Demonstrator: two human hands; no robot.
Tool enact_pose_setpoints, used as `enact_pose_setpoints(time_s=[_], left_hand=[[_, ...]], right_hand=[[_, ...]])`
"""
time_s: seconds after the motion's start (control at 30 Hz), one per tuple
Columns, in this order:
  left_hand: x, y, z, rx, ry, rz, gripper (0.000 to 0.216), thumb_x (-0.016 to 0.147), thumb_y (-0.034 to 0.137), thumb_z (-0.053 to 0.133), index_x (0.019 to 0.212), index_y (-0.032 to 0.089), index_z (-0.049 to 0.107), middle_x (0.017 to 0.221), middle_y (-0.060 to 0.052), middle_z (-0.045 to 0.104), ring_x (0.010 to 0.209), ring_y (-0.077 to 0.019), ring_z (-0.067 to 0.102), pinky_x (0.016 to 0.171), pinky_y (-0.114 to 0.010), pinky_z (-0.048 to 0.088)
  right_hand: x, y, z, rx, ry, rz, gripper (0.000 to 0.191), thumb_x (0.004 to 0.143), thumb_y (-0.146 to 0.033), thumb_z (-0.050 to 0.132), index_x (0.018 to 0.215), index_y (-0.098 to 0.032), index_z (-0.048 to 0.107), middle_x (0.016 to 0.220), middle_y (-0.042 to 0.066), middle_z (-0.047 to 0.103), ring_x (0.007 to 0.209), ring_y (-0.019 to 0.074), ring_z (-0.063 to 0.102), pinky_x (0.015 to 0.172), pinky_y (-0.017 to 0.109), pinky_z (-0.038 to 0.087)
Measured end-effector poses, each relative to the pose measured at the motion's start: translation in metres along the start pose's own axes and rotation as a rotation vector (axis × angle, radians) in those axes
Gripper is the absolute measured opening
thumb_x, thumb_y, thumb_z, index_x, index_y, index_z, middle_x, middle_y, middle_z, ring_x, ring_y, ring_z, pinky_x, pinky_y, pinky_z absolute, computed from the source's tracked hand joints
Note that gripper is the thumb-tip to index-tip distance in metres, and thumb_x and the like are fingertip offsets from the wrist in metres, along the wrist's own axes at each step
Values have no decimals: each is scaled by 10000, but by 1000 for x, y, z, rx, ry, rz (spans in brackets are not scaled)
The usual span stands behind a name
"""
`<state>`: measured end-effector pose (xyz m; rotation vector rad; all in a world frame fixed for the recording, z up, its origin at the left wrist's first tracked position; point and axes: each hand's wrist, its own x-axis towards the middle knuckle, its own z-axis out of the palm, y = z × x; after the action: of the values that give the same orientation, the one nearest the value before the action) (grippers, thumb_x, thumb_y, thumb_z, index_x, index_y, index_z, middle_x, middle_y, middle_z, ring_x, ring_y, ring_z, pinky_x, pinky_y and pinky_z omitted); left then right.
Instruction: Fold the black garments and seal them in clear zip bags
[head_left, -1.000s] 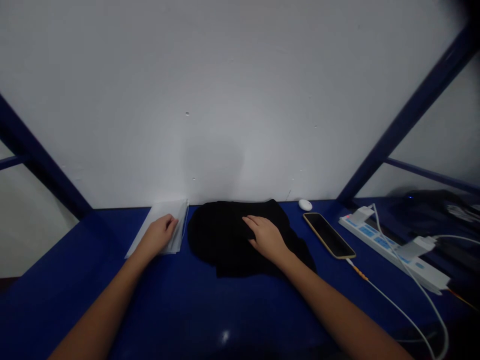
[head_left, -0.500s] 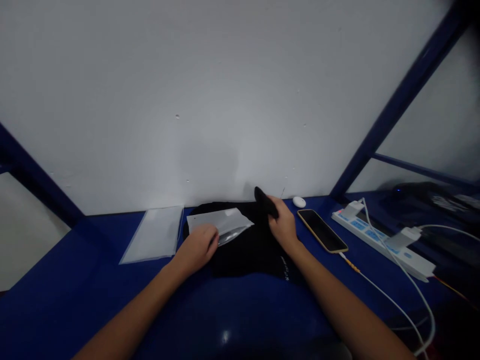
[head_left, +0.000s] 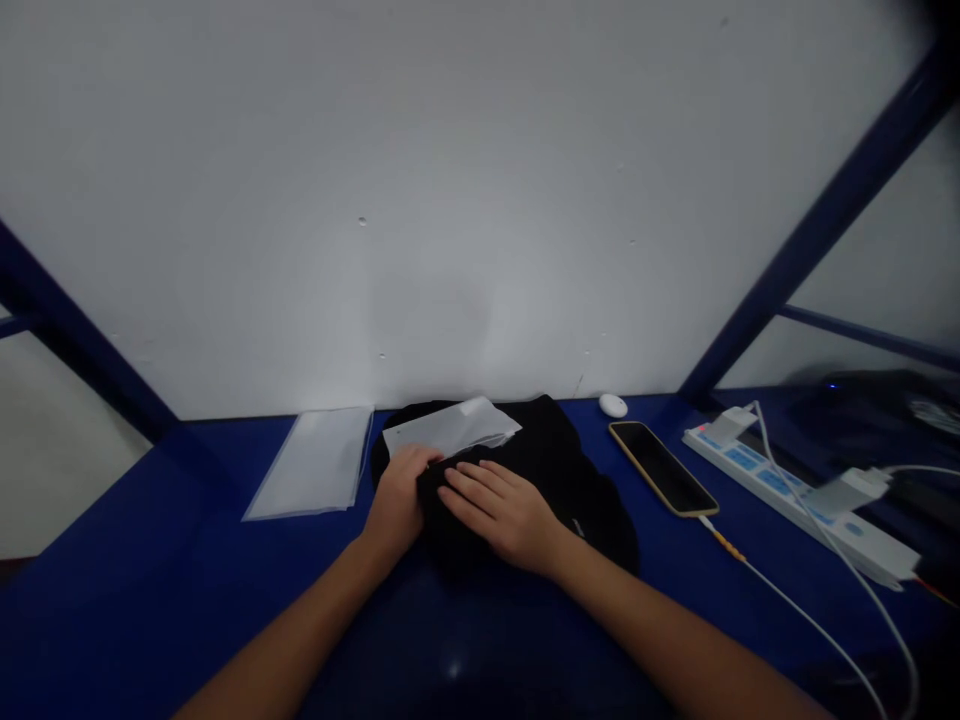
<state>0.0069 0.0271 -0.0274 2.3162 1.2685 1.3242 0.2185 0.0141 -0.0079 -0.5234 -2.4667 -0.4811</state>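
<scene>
Black cloth [head_left: 551, 440], perhaps a garment, lies in a loose heap at the back of the blue table, with a small pale print on its right part. On top rests a white and clear plastic bag [head_left: 457, 425], its lower edge covered by a fold of the cloth. My left hand [head_left: 397, 500] is closed at the fold's left end, its thumb along the bag's lower edge; the fingers under the cloth are hidden. Flat on the folded cloth lies my right hand [head_left: 506, 510], fingers stretched out toward the left hand, thumb hidden.
A second clear plastic bag [head_left: 315, 465] lies flat on the left. To the right are a white round object [head_left: 613, 405], a phone [head_left: 664, 468] on a charging cable, and a white power strip [head_left: 802, 505] with plugged-in chargers. A white wall stands behind the blue table [head_left: 187, 560].
My right hand has come left and down, bringing a part of the black cloth over the bag's lower edge, and its fingers have straightened. My left hand stays close to its earlier place.
</scene>
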Motion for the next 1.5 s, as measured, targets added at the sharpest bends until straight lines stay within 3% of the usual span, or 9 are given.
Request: enact_pose_setpoints(time_s=[0.13,0.3,0.43,0.57,0.73,1.0,1.2,1.37,1.5], left_hand=[[0,0,-2,99,62,40,202,964,188,421,981,199,622,930,-72,665,905,-220,595,842,-374,462],[-2,8,2,180,-8,174,203,986,206,463,1067,220,649,997,-65,707,935,-223,613,872,-383,402],[-6,13,3,188,-34,229,232,983,192,468,1117,237,652,1005,-55,715,911,-213,624,856,-375,375],[-4,13,-3,299,-1,199,247,944,180,507,1147,248,630,1068,-62,708,975,-237,606,899,-416,336],[2,13,-8,435,53,103,82,900,220,542,917,205,621,977,-82,687,976,-276,554,857,-442,321],[-2,25,5,415,-78,186,155,958,217,475,872,189,600,986,-58,683,941,-234,572,850,-435,313],[0,14,-5,435,4,122,133,947,213,498,877,186,608,958,-62,679,927,-238,567,845,-433,326],[-2,16,-3,388,-7,199,136,956,217,498,910,193,624,986,-55,691,919,-222,582,861,-431,326],[-5,24,3,348,14,247,132,954,207,502,895,192,620,973,-46,696,912,-210,599,884,-431,330]], right_hand=[[-1,3,11,-54,-21,65,392,970,-132,397,1307,-150,597,1324,128,627,1239,271,546,943,427,511],[-8,7,22,-184,23,179,344,933,-133,447,1199,-181,659,1241,133,646,1076,271,567,818,396,497],[-7,8,21,-202,63,196,336,830,-111,503,1101,-194,683,1294,148,597,1108,310,532,890,483,433],[-7,19,8,-139,36,191,426,779,-64,501,1159,-179,655,1228,139,619,1110,289,534,967,498,386],[-9,25,0,-163,34,275,427,800,-70,515,1183,-192,660,1166,134,621,1042,284,535,882,440,438],[13,9,24,-284,-242,478,243,841,-91,549,1025,-154,695,1151,174,620,943,284,542,794,408,450],[7,12,9,-43,-227,297,489,786,-227,684,1259,-154,580,1267,163,557,1128,310,494,1009,482,388],[4,17,21,-77,-91,335,202,863,-222,617,1044,-154,676,1008,137,627,916,274,535,831,429,477],[12,12,33,-151,-134,402,113,863,-209,617,806,-151,696,932,149,625,840,270,545,689,394,500]])
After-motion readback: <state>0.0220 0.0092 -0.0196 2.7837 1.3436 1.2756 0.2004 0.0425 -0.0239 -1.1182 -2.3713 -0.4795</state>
